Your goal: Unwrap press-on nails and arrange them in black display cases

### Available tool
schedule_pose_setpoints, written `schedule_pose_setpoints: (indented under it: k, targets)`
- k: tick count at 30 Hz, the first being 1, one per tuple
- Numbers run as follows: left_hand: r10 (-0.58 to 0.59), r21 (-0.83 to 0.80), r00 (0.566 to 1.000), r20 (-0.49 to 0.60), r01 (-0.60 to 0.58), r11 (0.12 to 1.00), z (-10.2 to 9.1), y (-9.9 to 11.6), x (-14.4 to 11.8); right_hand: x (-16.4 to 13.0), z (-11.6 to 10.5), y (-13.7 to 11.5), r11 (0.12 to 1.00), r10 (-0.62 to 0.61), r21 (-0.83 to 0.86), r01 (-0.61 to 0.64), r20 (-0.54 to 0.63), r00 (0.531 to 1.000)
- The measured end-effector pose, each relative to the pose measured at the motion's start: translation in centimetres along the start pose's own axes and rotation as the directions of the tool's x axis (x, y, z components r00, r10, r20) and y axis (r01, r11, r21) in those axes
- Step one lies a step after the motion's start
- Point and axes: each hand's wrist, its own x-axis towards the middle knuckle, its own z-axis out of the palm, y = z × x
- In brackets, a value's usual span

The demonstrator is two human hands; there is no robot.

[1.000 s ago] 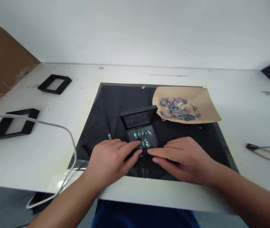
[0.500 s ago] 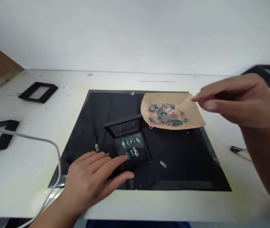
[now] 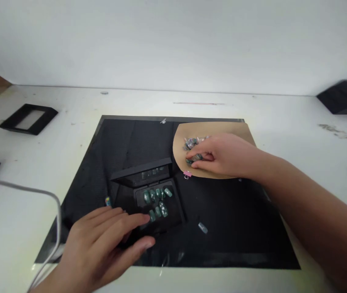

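Note:
Several green glittery press-on nails (image 3: 163, 209) lie in two rows in an open black case (image 3: 178, 215), its lid (image 3: 143, 173) tilted up. My left hand (image 3: 109, 240) rests over the case's near left corner, fingers stretched out and index fingertip at a nail in the lower row. My right hand (image 3: 219, 154) is down in a pile of clear-wrapped nails (image 3: 191, 143) on a brown paper tray (image 3: 178, 138). Its thumb and index finger close around a dark green nail (image 3: 197, 157); the palm hides most of the pile.
A black mat (image 3: 237, 228) lies under everything. On it are a loose pale nail (image 3: 203, 227), a pink binder clip (image 3: 187, 174) at the tray's edge and a small colourful piece (image 3: 108, 201). Black frames (image 3: 28, 119) stand at the left; a white cable (image 3: 58, 215) crosses there.
My right hand has come down and left from the air beside the tray onto the pile. My left hand stays at the case. The view has shifted a little.

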Motion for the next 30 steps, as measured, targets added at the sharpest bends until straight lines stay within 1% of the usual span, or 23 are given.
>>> schedule_pose_setpoints:
  k: [6,9,11,13,15,18,21,23,25,26,28,30]
  targets:
    - [0.006,-0.037,1.000,0.028,-0.005,0.999,0.0,-0.1,-0.9,0.2,0.3,0.2,0.997,-0.047,0.064,0.047,0.001,0.999]
    - [0.017,-0.058,0.999,0.034,-0.015,0.998,-0.2,0.0,-1.3,0.1,0.0,0.4,0.981,-0.030,0.189,0.031,-0.011,1.000]
    - [0.021,-0.061,0.999,0.031,-0.020,0.998,-0.3,0.1,-1.4,-0.1,-0.4,0.5,0.951,-0.014,0.309,0.009,0.012,1.000]
    - [0.029,-0.068,0.999,0.029,-0.027,0.997,-0.4,0.1,-1.4,-0.4,-0.9,0.7,0.920,0.000,0.391,-0.010,0.024,1.000]
    - [0.029,-0.078,0.999,0.020,-0.027,0.997,-0.3,0.0,-1.4,-0.6,-1.4,1.0,0.894,0.026,0.447,-0.016,-0.015,1.000]
    - [0.028,-0.084,0.999,0.029,-0.025,0.996,-0.3,0.0,-1.4,-0.9,-1.8,1.4,0.830,0.028,0.558,0.021,-0.079,0.997]
    - [0.038,-0.090,0.998,0.057,-0.032,0.995,-0.3,-0.1,-1.4,-1.1,-2.1,1.3,0.796,0.026,0.604,0.026,-0.077,0.997]
    - [0.040,-0.089,0.997,0.069,-0.034,0.995,-0.3,-0.2,-1.4,-1.1,-2.2,1.1,0.809,0.054,0.588,-0.006,-0.063,0.997]
    - [0.043,-0.079,0.996,0.076,-0.037,0.996,-0.4,-0.2,-1.2,-1.1,-2.3,0.9,0.854,0.087,0.518,-0.051,-0.045,0.995]
    - [0.044,-0.074,0.996,0.077,-0.039,0.997,-0.5,-0.3,-1.2,-1.1,-2.4,0.8,0.893,0.105,0.445,-0.075,-0.042,0.994]
    - [0.051,-0.070,0.996,0.071,-0.046,0.996,-0.5,-0.3,-1.1,-1.0,-2.4,0.8,0.964,0.130,0.240,-0.112,-0.062,0.990]
    - [0.047,-0.079,0.997,0.060,-0.042,0.996,-0.6,-0.4,-1.0,-1.0,-2.3,0.7,0.990,0.132,0.064,-0.126,-0.096,0.987]
